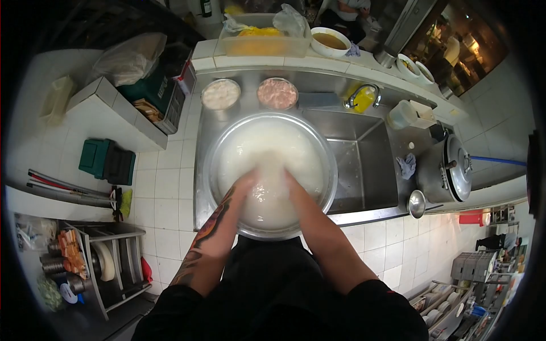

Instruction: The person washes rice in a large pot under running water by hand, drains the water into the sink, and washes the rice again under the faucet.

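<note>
A wide metal bowl (pixel 332 165) stands on the steel counter in front of me, filled with cloudy white water (pixel 273 132). Both forearms reach down into it. My left hand (pixel 249 178) is sunk in the liquid left of the middle, with only the wrist side showing. To its right, my right hand (pixel 289 176) is under the surface in the same way. The milky water hides the fingers of both hands and anything they might hold. Behind the bowl sit a round container of whitish food (pixel 221 94) and another of pink, minced-looking food (pixel 277 93).
Right of the bowl is a steel sink (pixel 364 182) with a curved faucet (pixel 372 90). Further right stand a large lidded pot (pixel 438 170), a ladle (pixel 417 203) and a crumpled cloth (pixel 406 166). A plastic bin (pixel 284 49) and a bowl of brown liquid (pixel 330 51) rest on the ledge.
</note>
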### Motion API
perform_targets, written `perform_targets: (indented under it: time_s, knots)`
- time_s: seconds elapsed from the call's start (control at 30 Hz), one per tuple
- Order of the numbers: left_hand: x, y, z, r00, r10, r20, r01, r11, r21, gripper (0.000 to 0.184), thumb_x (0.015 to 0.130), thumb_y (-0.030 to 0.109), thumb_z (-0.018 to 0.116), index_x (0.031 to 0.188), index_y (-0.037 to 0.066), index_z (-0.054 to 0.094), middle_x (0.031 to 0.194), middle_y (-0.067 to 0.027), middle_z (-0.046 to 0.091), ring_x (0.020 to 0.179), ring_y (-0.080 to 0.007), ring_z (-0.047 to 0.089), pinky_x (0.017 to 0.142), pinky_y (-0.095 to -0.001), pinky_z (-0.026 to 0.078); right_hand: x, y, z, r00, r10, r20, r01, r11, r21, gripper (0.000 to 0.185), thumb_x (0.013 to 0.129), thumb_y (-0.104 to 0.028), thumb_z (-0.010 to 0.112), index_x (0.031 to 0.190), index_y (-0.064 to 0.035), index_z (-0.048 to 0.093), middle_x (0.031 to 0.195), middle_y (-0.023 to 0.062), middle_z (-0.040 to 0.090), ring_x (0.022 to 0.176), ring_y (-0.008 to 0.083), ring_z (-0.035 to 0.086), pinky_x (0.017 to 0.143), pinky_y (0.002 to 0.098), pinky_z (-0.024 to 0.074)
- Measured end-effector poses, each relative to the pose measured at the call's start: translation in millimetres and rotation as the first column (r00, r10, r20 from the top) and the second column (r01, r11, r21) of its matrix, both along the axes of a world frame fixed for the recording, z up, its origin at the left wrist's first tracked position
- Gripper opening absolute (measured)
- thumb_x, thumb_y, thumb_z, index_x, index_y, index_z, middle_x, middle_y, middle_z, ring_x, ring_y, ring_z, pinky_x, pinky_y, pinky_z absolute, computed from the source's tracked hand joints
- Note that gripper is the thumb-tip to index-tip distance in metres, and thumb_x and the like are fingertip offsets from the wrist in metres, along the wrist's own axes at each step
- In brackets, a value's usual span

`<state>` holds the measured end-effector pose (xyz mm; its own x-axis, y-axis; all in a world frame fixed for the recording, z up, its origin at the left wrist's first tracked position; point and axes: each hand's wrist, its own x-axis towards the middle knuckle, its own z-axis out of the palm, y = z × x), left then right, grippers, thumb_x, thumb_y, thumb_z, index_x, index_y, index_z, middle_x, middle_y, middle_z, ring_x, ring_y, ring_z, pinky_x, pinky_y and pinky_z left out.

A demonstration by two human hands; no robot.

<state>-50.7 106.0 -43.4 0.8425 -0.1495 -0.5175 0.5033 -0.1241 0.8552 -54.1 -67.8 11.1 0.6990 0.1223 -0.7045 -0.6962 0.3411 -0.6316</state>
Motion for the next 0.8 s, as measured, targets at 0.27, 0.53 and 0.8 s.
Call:
perform_targets:
  time_s: [0.27,0.53,0.8]
  knots:
    - [4.1,-47.4,119.3,0.919,0.392,-0.036,-0.381,0.863,-0.332,0.064,0.096,0.052,0.053,0.133,0.001,0.051,0.124,-0.0166,0.060,0.113,-0.0251,0.057,0.095,-0.0374,0.046,-5.6,54.1,29.5,0.957,-0.242,0.160,0.176,0.924,0.340,0.045,0.104,-0.034,0.032,0.139,-0.0075,0.044,0.129,0.0129,0.057,0.121,0.0257,0.053,0.104,0.0378,0.0411]
    - [-6.4,-73.5,91.3,0.890,0.369,-0.269,-0.456,0.747,-0.484,0.048,0.099,0.050,0.048,0.113,0.007,0.064,0.096,-0.0066,0.068,0.086,-0.0207,0.064,0.080,-0.0350,0.051,4.1,29.6,52.2,0.974,-0.215,0.078,0.187,0.945,0.269,0.047,0.103,-0.037,0.037,0.135,-0.0041,0.046,0.115,0.0133,0.061,0.101,0.0265,0.061,0.088,0.0400,0.0505]
    - [3.0,-55.5,89.8,0.880,0.372,-0.295,-0.463,0.536,-0.706,0.040,0.103,0.039,0.042,0.123,0.009,0.059,0.113,-0.0066,0.065,0.097,-0.0194,0.063,0.085,-0.0330,0.051,32.1,32.6,-84.7,0.331,0.797,0.506,0.482,0.318,-0.816,0.062,0.105,-0.040,0.033,0.151,-0.0005,0.023,0.152,0.0182,0.034,0.140,0.0287,0.033,0.117,0.0360,0.0228]
